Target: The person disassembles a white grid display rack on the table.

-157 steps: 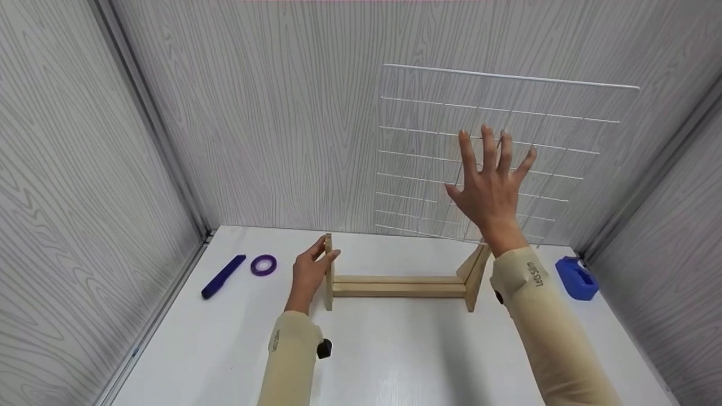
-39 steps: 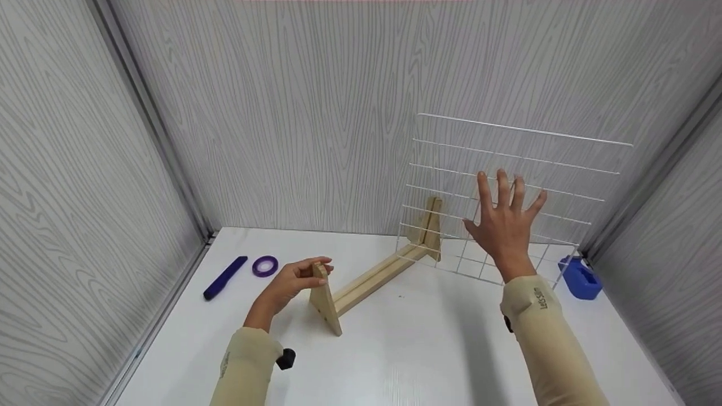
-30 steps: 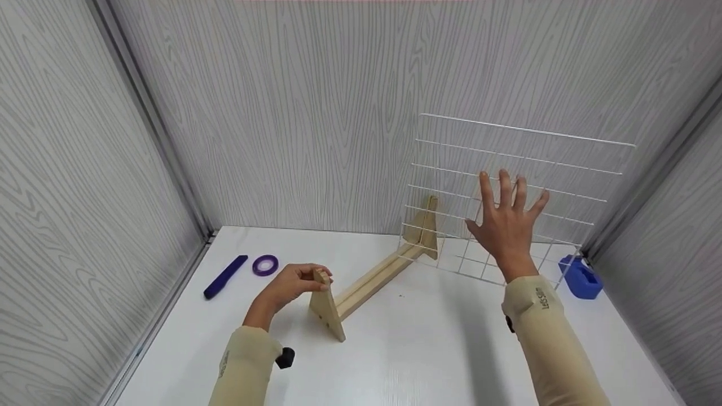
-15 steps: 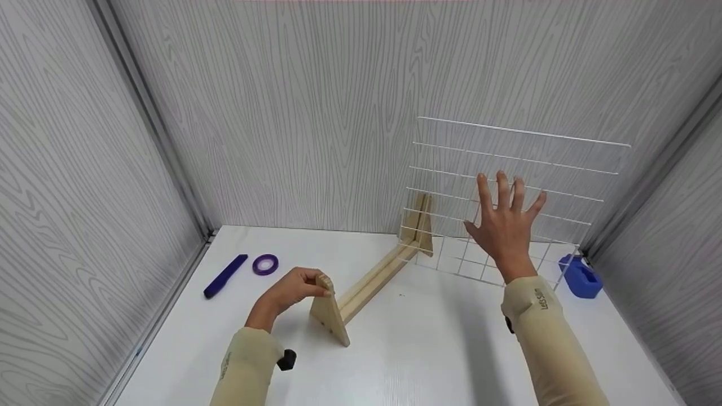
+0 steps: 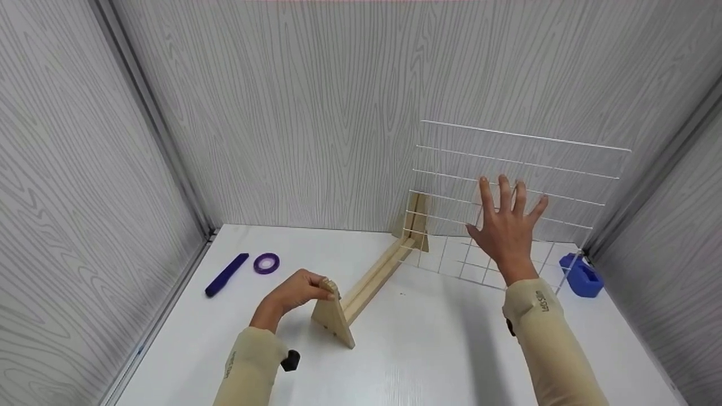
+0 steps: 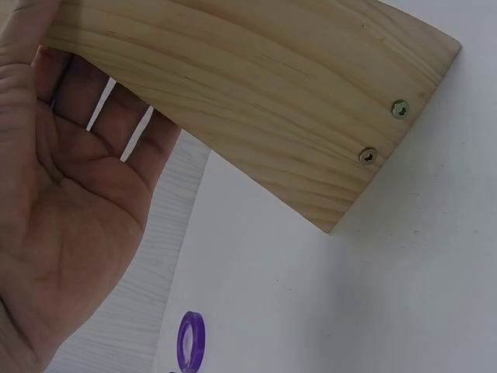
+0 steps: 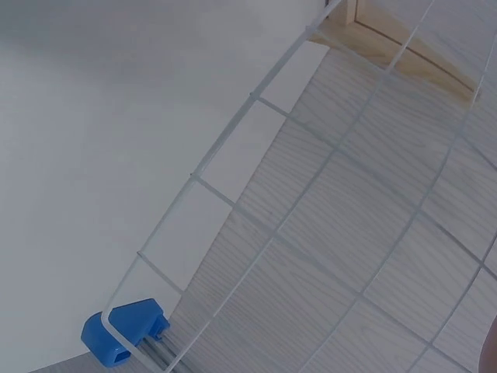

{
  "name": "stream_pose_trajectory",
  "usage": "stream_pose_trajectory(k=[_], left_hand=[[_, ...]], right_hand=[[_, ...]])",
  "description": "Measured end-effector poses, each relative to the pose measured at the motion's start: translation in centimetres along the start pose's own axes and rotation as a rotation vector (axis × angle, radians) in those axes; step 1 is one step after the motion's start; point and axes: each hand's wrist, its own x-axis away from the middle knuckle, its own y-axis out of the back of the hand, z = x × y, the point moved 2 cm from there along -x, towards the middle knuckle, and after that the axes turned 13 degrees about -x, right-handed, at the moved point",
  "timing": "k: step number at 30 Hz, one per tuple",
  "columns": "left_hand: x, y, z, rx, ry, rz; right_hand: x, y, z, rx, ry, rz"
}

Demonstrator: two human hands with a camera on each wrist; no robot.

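Observation:
A wooden stand (image 5: pixel 378 280) with two triangular end boards lies diagonally on the table, its far end at the back wall. My left hand (image 5: pixel 299 290) pinches the top of the near end board (image 5: pixel 334 322) between thumb and fingers. Two screw heads (image 6: pixel 400 109) show low on that board in the left wrist view. With spread, straight fingers my right hand (image 5: pixel 507 231) rests against a white wire grid panel (image 5: pixel 524 135), which stands tilted in front of the back wall. The panel overlaps the stand's far end board (image 5: pixel 418 217) in the head view.
On the white table (image 5: pixel 428 361), a blue tape dispenser (image 5: pixel 584 279) sits at the right, behind the grid's lower corner. A purple tape roll (image 5: pixel 257 265) and a long dark purple bar (image 5: pixel 227 275) lie at the left. Grey wood-patterned walls (image 5: pixel 316 113) enclose three sides.
The stand has turned from crosswise to diagonal, its left end drawn toward me by my left hand. My right hand and the grid have moved down and slightly right, with little motion in the last second.

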Motion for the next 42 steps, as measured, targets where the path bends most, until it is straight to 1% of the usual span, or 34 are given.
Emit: stream_pose_trajectory(k=[4,7,9,17,21,25,31,36,39,42], left_hand=[[0.3,-0.3,0.0,0.029,-0.003,0.022],[0.6,-0.6,0.1,0.067,-0.024,0.04],[0.7,-0.8,0.3,0.086,-0.037,0.04],[1.1,-1.0,0.3,0.065,-0.029,-0.01],[1.3,-1.3,0.4,0.053,-0.023,-0.032],[1.6,-1.7,0.4,0.076,-0.017,-0.046],[1.8,-2.3,0.4,0.11,-0.034,-0.079],[2.0,-2.9,0.4,0.135,-0.049,-0.118],[2.1,-3.2,0.3,0.137,-0.067,-0.135],[2.1,-3.3,0.1,0.12,-0.084,-0.149]], right_hand=[[0.1,-0.1,-0.2,-0.002,-0.002,0.002],[0.3,-0.2,-0.3,0.004,0.002,-0.006],[0.3,-0.3,-0.3,0.003,0.004,-0.011],[0.4,-0.5,0.0,-0.008,0.007,-0.013],[0.4,-0.6,-0.2,-0.007,0.0,0.004],[0.7,-0.7,-0.4,-0.024,-0.008,0.025],[0.9,-1.0,-0.6,-0.027,-0.005,0.031],[1.1,-1.2,-0.6,-0.027,0.028,0.009],[1.2,-1.4,-0.6,-0.008,0.046,-0.004],[1.5,-1.7,-0.5,0.001,0.05,0.005]])
